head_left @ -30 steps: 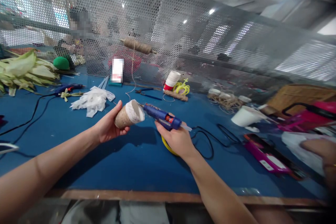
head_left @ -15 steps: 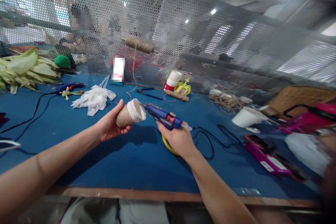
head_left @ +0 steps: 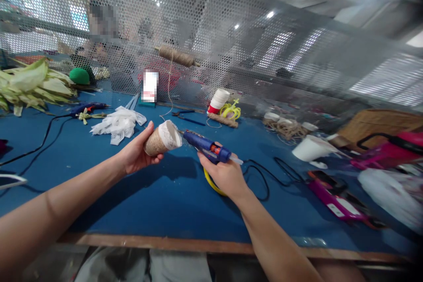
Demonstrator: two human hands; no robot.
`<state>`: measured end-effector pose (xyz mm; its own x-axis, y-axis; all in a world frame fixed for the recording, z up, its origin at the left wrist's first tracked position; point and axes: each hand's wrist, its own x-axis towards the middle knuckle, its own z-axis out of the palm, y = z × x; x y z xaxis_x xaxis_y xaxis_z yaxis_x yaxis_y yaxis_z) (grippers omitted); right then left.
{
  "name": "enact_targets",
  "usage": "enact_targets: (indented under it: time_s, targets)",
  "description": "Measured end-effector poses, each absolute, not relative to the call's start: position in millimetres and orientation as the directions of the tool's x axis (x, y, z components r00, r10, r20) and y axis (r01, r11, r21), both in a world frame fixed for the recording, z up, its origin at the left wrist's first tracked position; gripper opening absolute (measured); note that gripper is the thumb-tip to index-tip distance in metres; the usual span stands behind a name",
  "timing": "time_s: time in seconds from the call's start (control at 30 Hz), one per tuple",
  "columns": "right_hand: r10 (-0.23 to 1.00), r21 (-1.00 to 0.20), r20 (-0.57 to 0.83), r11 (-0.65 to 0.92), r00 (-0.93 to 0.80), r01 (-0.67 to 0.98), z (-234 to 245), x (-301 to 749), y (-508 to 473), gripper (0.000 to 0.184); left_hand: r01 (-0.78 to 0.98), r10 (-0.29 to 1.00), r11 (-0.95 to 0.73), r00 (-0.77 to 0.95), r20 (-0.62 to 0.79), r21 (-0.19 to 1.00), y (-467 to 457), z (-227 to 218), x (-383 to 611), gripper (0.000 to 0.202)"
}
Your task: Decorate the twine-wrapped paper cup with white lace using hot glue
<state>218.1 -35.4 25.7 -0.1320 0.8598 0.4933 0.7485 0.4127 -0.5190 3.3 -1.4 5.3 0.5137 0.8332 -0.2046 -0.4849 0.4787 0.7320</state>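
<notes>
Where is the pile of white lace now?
In the head view, the pile of white lace lies on the blue table, left of the twine-wrapped cup in the left hand.

On the blue table [head_left: 165, 205], far left: pale green leaves [head_left: 29, 86], a green ball [head_left: 79, 76], a glue gun lying flat [head_left: 87, 108], a heap of white lace [head_left: 117, 124]. Against the perforated screen [head_left: 238, 39] behind, a spool of twine [head_left: 176, 56]; lower down, a white thread spool [head_left: 218, 99] just beside yellow loops [head_left: 230, 110]. At right, a white cup on its side [head_left: 309, 147], near a flat pink object [head_left: 333, 196].

Single head view, forward-down; left hand [head_left: 135, 156], right hand [head_left: 225, 176] close; mesh screen [head_left: 231, 44] beyond.
</notes>
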Motion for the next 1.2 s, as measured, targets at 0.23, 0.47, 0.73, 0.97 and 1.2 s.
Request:
enact_targets:
  time_s: [0.23,0.47,0.73,0.97,1.2]
  targets:
    - [0.862,-0.516,0.492,0.401,-0.121,0.757,23.7,219.0,-35.2,0.012,-0.488,0.845,0.467,0.494,-0.208,0.738,-2.3,9.5,2.6,0.045]
    - [0.866,-0.508,0.484,0.394,-0.124,0.766,24.1,218.0,-35.6,0.012,-0.494,0.866,0.438,0.456,-0.206,0.751,-3.2,12.0,1.9,0.045]
    - [0.860,-0.492,0.494,0.401,-0.132,0.773,23.7,219.4,-35.6,0.011,-0.502,0.885,0.385,0.437,-0.157,0.774,-1.3,12.2,0.0,0.044]
    - [0.859,-0.485,0.492,0.405,-0.141,0.775,23.2,219.7,-35.3,0.011,-0.504,0.896,0.358,0.422,-0.138,0.786,-0.5,12.8,-0.6,0.043]
    - [0.873,-0.516,0.468,0.398,-0.140,0.758,24.0,219.1,-36.3,0.010,-0.505,0.907,0.327,0.406,-0.114,0.799,1.5,11.4,-2.6,0.042]
